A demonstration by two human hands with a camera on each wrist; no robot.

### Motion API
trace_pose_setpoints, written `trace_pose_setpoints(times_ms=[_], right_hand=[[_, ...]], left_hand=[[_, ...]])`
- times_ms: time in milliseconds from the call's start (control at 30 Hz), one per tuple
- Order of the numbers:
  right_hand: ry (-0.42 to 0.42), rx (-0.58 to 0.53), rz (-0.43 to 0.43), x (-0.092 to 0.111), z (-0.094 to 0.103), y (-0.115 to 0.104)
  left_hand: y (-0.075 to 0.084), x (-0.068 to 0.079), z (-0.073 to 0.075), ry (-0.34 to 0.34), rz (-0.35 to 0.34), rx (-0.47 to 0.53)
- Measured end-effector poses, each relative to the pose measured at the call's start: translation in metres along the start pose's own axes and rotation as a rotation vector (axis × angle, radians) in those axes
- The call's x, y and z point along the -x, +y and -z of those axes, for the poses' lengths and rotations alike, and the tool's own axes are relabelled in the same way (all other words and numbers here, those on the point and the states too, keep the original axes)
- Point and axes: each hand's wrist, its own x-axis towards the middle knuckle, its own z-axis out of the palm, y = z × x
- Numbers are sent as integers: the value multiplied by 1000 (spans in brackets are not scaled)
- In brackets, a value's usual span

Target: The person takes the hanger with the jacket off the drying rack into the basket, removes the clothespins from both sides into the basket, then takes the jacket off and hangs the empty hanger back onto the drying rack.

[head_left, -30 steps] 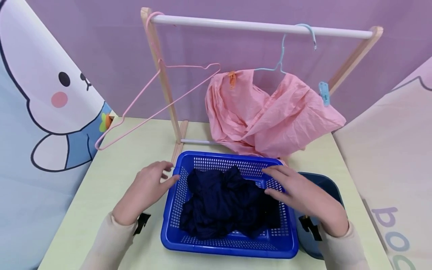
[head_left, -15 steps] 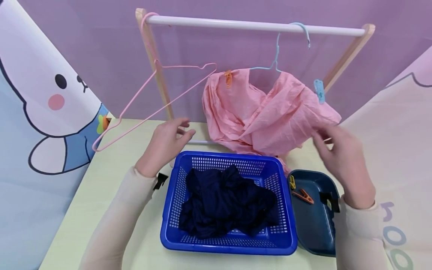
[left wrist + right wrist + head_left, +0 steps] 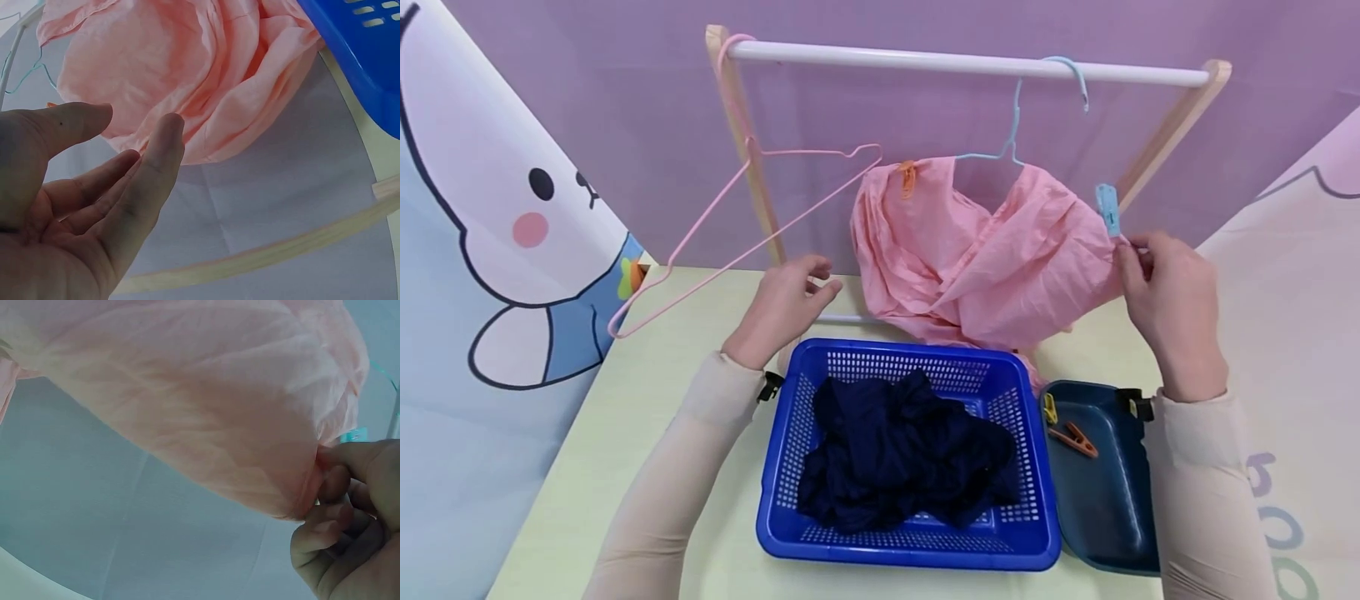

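A pink garment [image 3: 985,250] hangs from a light blue hanger [image 3: 1013,133], with an orange clothespin [image 3: 908,178] at its left shoulder and a light blue clothespin [image 3: 1107,208] at its right. My right hand [image 3: 1176,308] pinches the garment's right edge just below the blue clothespin; the right wrist view shows thumb and fingers on the cloth. My left hand [image 3: 786,307] hovers left of the garment, behind the basket's left corner. Its fingers [image 3: 134,206] are relaxed and hold nothing.
A blue basket [image 3: 910,560] with dark navy cloth [image 3: 902,450] stands in front. Beside it, a dark tray [image 3: 1108,500] holds a yellow clothespin [image 3: 1049,408] and an orange one [image 3: 1075,440]. A pink hanger [image 3: 700,221] hangs at the left end of the rack's white bar [image 3: 887,58].
Both hands have risen from beside the basket towards the rack. My right hand has moved up and right, past the tray, and taken hold of the pink garment's edge.
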Motion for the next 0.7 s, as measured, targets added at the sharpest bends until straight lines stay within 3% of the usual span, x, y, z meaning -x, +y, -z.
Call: trace_pose_setpoints(times_ms=[267,700], right_hand=[[137,-19,105,-2,-6,2],[207,-38,160,-31,2,-10]], left_hand=[[-1,1,1,-2,5,-18],[-5,4,-2,-28,35,-7]])
